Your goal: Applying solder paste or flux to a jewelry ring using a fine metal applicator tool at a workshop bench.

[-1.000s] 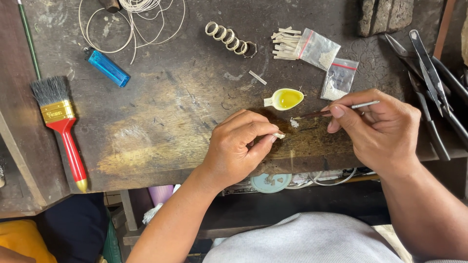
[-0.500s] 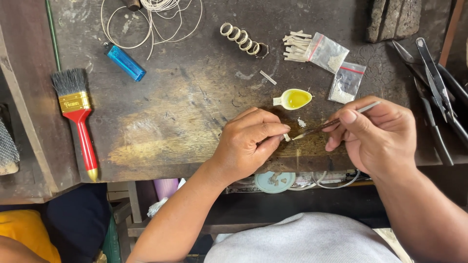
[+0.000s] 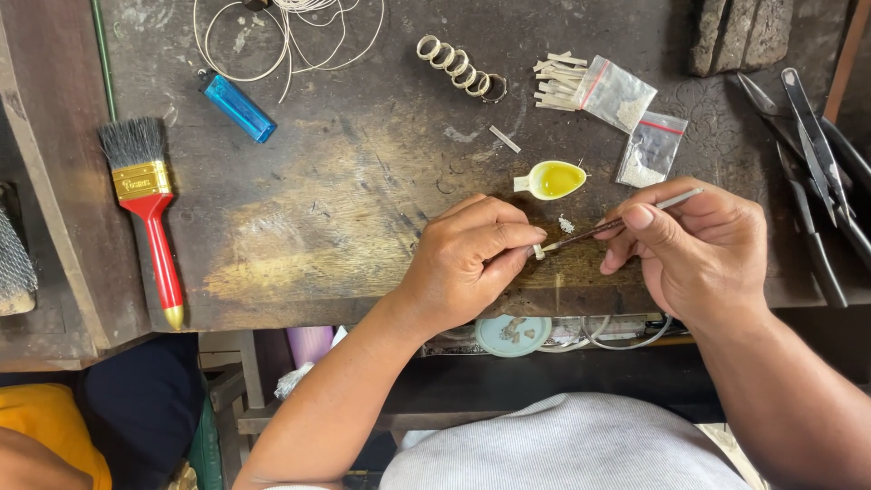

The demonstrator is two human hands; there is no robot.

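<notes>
Both forearms come up from the bottom edge and meet over the near edge of the worn, dark wooden workbench point(image 3: 345, 209). The left hand point(image 3: 467, 263) lies knuckles-up with the wrist bent slightly inward, its fingers curled together and thumb pressed to the forefinger, pinching a tiny pale tube-shaped piece point(image 3: 538, 251) that barely shows past the fingertips. The right hand point(image 3: 699, 249) is turned palm-inward, fingers folded, holding a thin metal-handled stick tool point(image 3: 617, 222) between thumb and forefinger like a pen; the tool slants down to the left and its pale tip meets the tiny piece.

Taking the small spoon-shaped dish of yellow liquid point(image 3: 553, 179) as the landmark: the tiny piece and tool tip sit just below it, nearer the person, and a little heap of white crumbs point(image 3: 566, 223) lies between. Right of the dish lie two small clear zip bags with white powder point(image 3: 635, 122), and above it a bundle of short pale sticks point(image 3: 558, 82). Up and left of the dish is a chain of pale rings point(image 3: 458, 63), farther left a blue lighter point(image 3: 238, 107) and loops of white wire point(image 3: 272, 36). Far left of the dish rests a red-handled paintbrush with grey bristles point(image 3: 145, 200). Far right of it lie dark metal pliers and shears point(image 3: 817, 172).
</notes>
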